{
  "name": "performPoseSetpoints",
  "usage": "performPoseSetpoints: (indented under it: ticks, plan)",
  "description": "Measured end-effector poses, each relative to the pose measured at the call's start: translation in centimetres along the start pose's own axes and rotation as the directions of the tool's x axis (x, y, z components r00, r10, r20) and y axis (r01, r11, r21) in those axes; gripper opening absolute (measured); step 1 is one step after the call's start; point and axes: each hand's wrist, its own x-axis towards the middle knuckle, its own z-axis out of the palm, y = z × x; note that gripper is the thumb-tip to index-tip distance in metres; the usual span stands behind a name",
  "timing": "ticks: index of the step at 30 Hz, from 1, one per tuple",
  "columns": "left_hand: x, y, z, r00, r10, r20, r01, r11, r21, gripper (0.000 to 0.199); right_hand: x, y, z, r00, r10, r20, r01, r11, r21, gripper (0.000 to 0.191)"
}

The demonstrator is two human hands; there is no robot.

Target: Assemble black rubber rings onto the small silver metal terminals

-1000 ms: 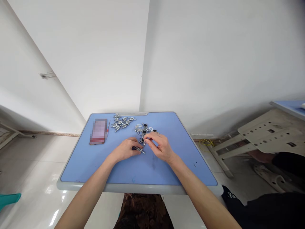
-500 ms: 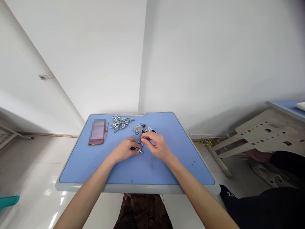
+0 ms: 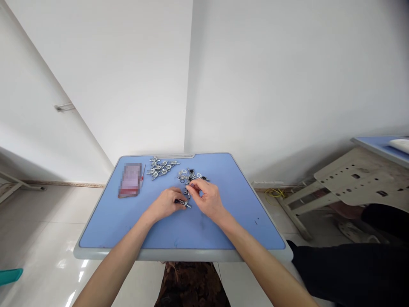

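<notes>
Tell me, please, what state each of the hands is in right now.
Left hand: closed, holding a small metal fitting.
Right hand: fingers pinched beside the metal fittings pile; whether it holds anything cannot be told.

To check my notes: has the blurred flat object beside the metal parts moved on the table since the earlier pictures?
No. The blurred flat object sits at the same place against the top left corner of the blue table; only the head view shifted.
</notes>
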Motion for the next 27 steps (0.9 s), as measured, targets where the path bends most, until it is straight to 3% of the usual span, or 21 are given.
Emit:
performPoseSetpoints:
  ticks: [9,15,18,21,27]
  plan:
    - [-0.1,0.6,0.1,1.000,-0.020,-0.020,0.022,0.996,0.084,0.012,-0.2,0.1,0.4,0.998,0.050,-0.044,-0.051,0.999,-0.005,0.014]
    - [-0.2,0.1,-1.2,1.000,0.003,0.008,-0.003,0.999,0.054,0.014,0.0,0.4,-0.4,0.985,0.143,-0.094,-0.119,0.967,0.226,0.016]
    - [-0.2,-1.1,-2.4,0.991,-0.049,-0.125,0.057,0.996,0.063,0.014,0.3,1.0,-0.9,0.932,0.299,-0.202,-0.208,0.903,0.376,0.017]
    - [0.1,-2.4,-3.1,0.942,-0.101,-0.319,0.179,0.957,0.227,0.016,0.5,1.5,-1.0,0.887,0.401,-0.229,-0.261,0.844,0.468,0.020]
    - [0.5,-3.6,-2.6,0.913,-0.119,-0.390,0.298,0.848,0.439,0.018,0.9,1.9,-1.0,0.864,0.444,-0.238,-0.289,0.823,0.489,0.022]
